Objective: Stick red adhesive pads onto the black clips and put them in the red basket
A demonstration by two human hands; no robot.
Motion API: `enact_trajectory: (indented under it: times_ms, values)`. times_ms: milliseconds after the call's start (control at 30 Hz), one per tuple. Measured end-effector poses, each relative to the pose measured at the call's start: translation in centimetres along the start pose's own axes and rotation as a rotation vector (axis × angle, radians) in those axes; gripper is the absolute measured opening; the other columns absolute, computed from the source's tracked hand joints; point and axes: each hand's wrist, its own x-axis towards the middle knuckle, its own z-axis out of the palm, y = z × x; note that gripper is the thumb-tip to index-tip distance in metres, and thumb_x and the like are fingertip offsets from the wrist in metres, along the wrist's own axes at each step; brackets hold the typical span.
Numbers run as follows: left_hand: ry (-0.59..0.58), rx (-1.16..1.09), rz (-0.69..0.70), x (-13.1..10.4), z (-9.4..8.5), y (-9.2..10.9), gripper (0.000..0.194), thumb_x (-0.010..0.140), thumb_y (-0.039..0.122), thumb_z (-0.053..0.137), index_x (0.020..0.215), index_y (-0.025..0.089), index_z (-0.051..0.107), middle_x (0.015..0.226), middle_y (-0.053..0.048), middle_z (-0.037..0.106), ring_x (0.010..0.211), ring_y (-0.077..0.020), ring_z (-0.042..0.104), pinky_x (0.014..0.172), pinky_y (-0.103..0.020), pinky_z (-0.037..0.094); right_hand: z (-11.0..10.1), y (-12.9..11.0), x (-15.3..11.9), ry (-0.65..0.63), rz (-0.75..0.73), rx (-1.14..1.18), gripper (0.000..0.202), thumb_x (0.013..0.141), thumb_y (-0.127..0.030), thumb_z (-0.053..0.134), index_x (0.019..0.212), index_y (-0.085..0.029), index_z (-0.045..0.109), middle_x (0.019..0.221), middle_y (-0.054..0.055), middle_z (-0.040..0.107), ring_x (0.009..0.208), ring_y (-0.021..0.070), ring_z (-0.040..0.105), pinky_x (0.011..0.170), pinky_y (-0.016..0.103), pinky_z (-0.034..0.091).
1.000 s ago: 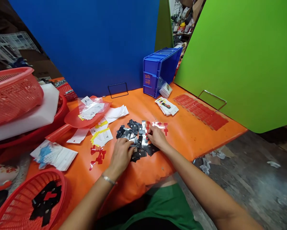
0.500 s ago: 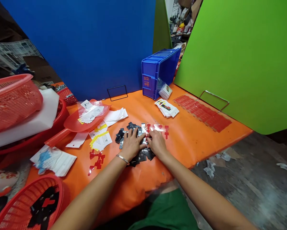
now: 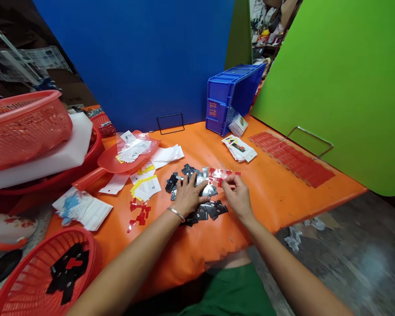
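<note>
My left hand (image 3: 188, 196) lies with its fingers spread on a heap of small flat black pieces (image 3: 202, 213), several of them shiny on top. To its right, my right hand (image 3: 238, 195) is closed in a pinch, with a small red T-shaped piece (image 3: 219, 182) at its fingertips. Clear film with more red T-shaped pieces (image 3: 228, 173) lies just beyond those fingers. A separate cluster of red pieces (image 3: 141, 215) rests left of my left hand. What lies under my left palm is hidden.
Left are a red scoop (image 3: 111, 163) bearing bagged cards, stacked white cards (image 3: 93, 215), and a red basket (image 3: 93, 250) holding black pieces. A blue bin (image 3: 215, 107) stands on its side behind. Red sheets (image 3: 292, 160) lie right, beside a green panel (image 3: 342, 87).
My right hand has moved right, away from my left hand and the heap, with the red piece at its fingertips. My left hand stays on the black pieces. The camera view has shifted slightly.
</note>
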Motion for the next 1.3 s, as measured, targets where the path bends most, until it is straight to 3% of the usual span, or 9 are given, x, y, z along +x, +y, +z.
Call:
enact_trajectory:
  times_ms: [133,267,400,533,667,900,1133,1200,1300]
  values:
    - [0.096,-0.152,0.004,0.1,-0.8,-1.3,0.058,0.079,0.059,0.05,0.131,0.035,0.043,0.142,-0.009,0.036,0.125,-0.0333,0.034,0.098,-0.05,0.03,-1.5,-2.1,-0.9,-0.028,0.081,0.162,0.023,0.067,-0.035,0.068,0.076,-0.019,0.052,0.075,0.001,0.057,0.067,0.0145,0.052,0.061,0.027,0.044]
    - [0.233,-0.247,-0.302,-0.2,-2.2,-5.2,0.035,0.087,0.039,0.048,0.113,0.018,0.056,0.112,-0.011,0.058,0.108,-0.023,0.049,0.093,-0.035,0.037,-2.2,-3.0,-3.2,-0.115,0.171,0.243,0.031,0.061,-0.039,0.075,0.071,-0.019,0.053,0.066,-0.001,0.055,0.06,0.0129,0.051,0.054,0.025,0.042]
    - [0.175,-0.246,-0.494,-0.5,-2.7,-8.6,0.024,0.076,0.033,0.063,0.091,0.014,0.063,0.096,-0.012,0.063,0.097,-0.024,0.055,0.082,-0.032,0.04,-1.8,-3.1,-5.9,-0.189,0.261,0.286,0.037,0.057,-0.043,0.078,0.07,-0.019,0.053,0.061,-0.001,0.055,0.053,0.0116,0.049,0.048,0.024,0.04]
    - [0.146,-0.317,-0.506,-0.7,-2.8,-9.3,0.02,0.068,0.031,0.07,0.08,0.016,0.064,0.08,-0.006,0.066,0.08,-0.0198,0.059,0.067,-0.026,0.041,-1.0,-3.2,-8.1,-0.252,0.263,0.286,0.037,0.059,-0.046,0.077,0.071,-0.019,0.054,0.063,0.0,0.057,0.056,0.0142,0.053,0.049,0.025,0.041]
    - [0.216,-0.357,-0.501,-2.1,-3.8,-9.3,0.017,0.071,0.029,0.067,0.082,0.017,0.065,0.08,-0.005,0.068,0.077,-0.0195,0.06,0.066,-0.027,0.041,-0.8,-3.4,-9.5,-0.299,0.264,0.287,0.036,0.061,-0.046,0.077,0.072,-0.02,0.055,0.068,0.003,0.061,0.065,0.0182,0.058,0.054,0.027,0.044]
    - [0.321,-0.423,-0.464,-8.4,-5.7,-8.4,0.01,0.077,0.026,0.061,0.079,0.019,0.067,0.082,-0.004,0.069,0.081,-0.0191,0.062,0.073,-0.028,0.044,0.0,-4.0,-11.2,-0.341,0.29,0.307,0.034,0.06,-0.042,0.079,0.071,-0.02,0.055,0.062,0.0,0.058,0.055,0.0135,0.052,0.048,0.024,0.039]
    - [0.212,-0.58,-0.097,-17.5,-4.3,-7.1,0.012,0.083,0.022,0.053,0.082,0.021,0.065,0.118,-0.007,0.059,0.108,-0.0193,0.056,0.09,-0.031,0.044,1.0,-4.2,-12.7,-0.388,0.294,0.325,0.032,0.061,-0.041,0.078,0.07,-0.02,0.056,0.069,0.003,0.063,0.065,0.0175,0.059,0.058,0.028,0.046]
    - [0.249,-0.575,-0.18,-19.5,-3.5,-7.5,0.013,0.084,0.023,0.052,0.09,0.021,0.063,0.114,-0.008,0.059,0.105,-0.0195,0.057,0.089,-0.032,0.045,1.2,-3.7,-13.0,-0.393,0.301,0.322,0.032,0.061,-0.041,0.078,0.071,-0.02,0.056,0.068,0.003,0.063,0.065,0.0172,0.06,0.059,0.028,0.046]
    - [0.353,-0.517,-0.45,-21.3,-2.1,-7.1,0.019,0.085,0.031,0.052,0.096,0.018,0.058,0.093,-0.007,0.061,0.083,-0.0187,0.06,0.077,-0.034,0.049,1.8,-3.3,-13.6,-0.411,0.333,0.314,0.033,0.061,-0.04,0.078,0.071,-0.02,0.055,0.066,0.002,0.064,0.06,0.0159,0.058,0.054,0.026,0.044]
